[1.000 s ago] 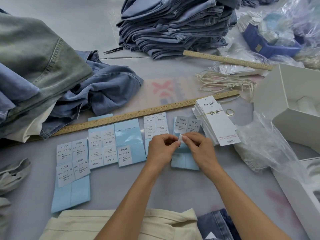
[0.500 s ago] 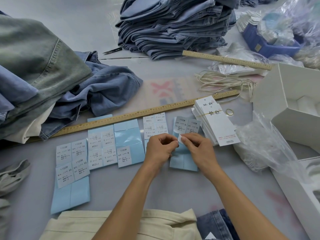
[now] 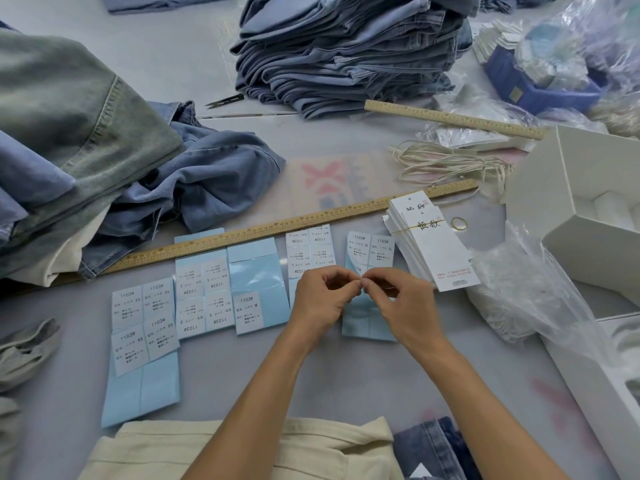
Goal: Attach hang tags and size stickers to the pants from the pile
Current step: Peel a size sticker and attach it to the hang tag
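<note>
Several blue backing sheets with white size stickers lie in a row on the grey table, from the XS sheet (image 3: 142,320) at the left to the XL sheet (image 3: 370,252) at the right. My left hand (image 3: 320,303) and my right hand (image 3: 401,303) meet fingertip to fingertip over the XL sheet, pinching a small white sticker between them. A banded stack of white hang tags (image 3: 429,240) lies just right of my hands. Folded blue pants (image 3: 346,53) are piled at the back, and cream pants (image 3: 242,452) lie at the near edge.
A long wooden ruler (image 3: 263,230) runs behind the sheets. Loose jeans (image 3: 86,161) heap at the left. String loops (image 3: 446,164), a second ruler (image 3: 453,119), plastic bags (image 3: 519,289), white boxes (image 3: 588,209) and a blue tray (image 3: 533,88) crowd the right. Snips (image 3: 225,100) lie at the back.
Both hands stay over the XL sheet; the fingertips have drawn closer together around the small sticker.
</note>
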The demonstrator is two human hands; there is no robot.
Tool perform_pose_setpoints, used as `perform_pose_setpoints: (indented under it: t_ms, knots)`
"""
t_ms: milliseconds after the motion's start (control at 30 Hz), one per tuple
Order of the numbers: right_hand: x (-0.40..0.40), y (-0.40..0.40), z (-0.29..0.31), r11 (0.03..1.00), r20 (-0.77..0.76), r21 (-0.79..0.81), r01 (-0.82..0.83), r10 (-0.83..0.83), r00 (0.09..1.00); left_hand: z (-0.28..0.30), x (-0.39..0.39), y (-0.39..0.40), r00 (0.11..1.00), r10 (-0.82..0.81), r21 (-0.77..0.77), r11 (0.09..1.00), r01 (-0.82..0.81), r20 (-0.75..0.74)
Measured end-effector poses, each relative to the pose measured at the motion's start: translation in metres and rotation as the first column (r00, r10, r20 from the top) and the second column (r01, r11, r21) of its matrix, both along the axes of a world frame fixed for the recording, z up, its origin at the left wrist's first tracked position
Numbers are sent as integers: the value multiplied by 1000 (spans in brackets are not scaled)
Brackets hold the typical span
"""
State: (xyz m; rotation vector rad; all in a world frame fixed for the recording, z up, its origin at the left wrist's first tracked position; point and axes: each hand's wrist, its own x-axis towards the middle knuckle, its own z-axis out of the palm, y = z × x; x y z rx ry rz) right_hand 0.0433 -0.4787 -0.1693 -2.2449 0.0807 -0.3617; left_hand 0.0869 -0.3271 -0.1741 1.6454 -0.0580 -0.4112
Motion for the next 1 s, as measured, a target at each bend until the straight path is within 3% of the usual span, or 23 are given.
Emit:
perform_pose_setpoints:
  t_ms: [233, 367, 467, 567, 767, 1000]
  knots:
    - [3, 4, 1, 1000, -64, -7, 10, -11, 998, -1, -2, -1, 999, 36, 82, 996, -36, 5]
    - [7, 0, 5, 974, -190, 176, 144, -110, 976, -1, -3, 0, 994, 100, 148, 985, -92, -51]
    - [8, -3, 11, 898, -276, 370, 238, -138, 951, 0, -3, 1, 989, 121, 172, 979, -105, -89]
    - [11, -4, 20, 826, -311, 466, 318, -183, 933, 1, -3, 1, 981, 147, 189, 974, -123, -123]
    - [18, -14, 38, 835, -280, 434, 339, -233, 931, 1, -3, 1, 976, 142, 236, 967, -100, -166]
    - [10, -31, 70, 687, -220, 647, 330, -246, 944, 4, -5, 2, 978, 140, 258, 961, -96, -158]
